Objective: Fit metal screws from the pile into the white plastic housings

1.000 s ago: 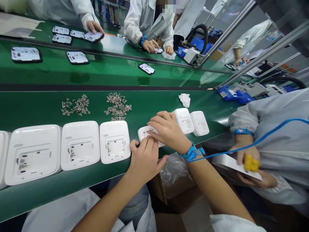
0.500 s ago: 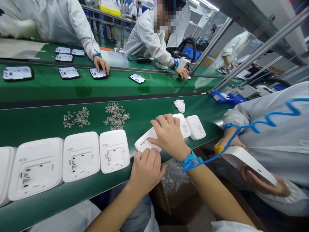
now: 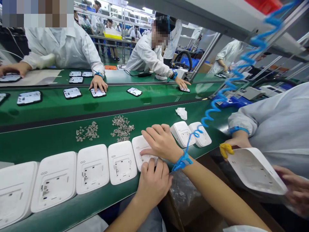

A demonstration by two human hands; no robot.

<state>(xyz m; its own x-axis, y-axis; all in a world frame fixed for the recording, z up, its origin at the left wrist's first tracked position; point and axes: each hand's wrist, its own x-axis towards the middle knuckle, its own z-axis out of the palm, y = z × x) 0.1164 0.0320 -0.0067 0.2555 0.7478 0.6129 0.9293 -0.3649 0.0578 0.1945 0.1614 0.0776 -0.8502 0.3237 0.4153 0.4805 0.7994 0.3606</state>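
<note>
pressing down on a white housing (image 3: pixel 138 146) at the near edge of the green surface (image 3: pixel 48 138), your hands work close together. your right hand (image 3: pixel 161 141) lies flat over the housing, fingers spread and gripping nothing; your left hand (image 3: pixel 152 183) comes up from below, its fingertips touching the recess in the housing, not closed around it. a blue wrist strap (image 3: pixel 183 159) circles your right wrist, its coiled cord (image 3: pixel 231 80) rising to the right. more white housings (image 3: pixel 93 168) lie in a row to the left, two more (image 3: pixel 190 134) to the right. two heaps of small metal parts (image 3: pixel 122 127) sit behind the row. at right, a co-worker's hand (image 3: pixel 293 185) holds another white shell (image 3: pixel 256 170).
</note>
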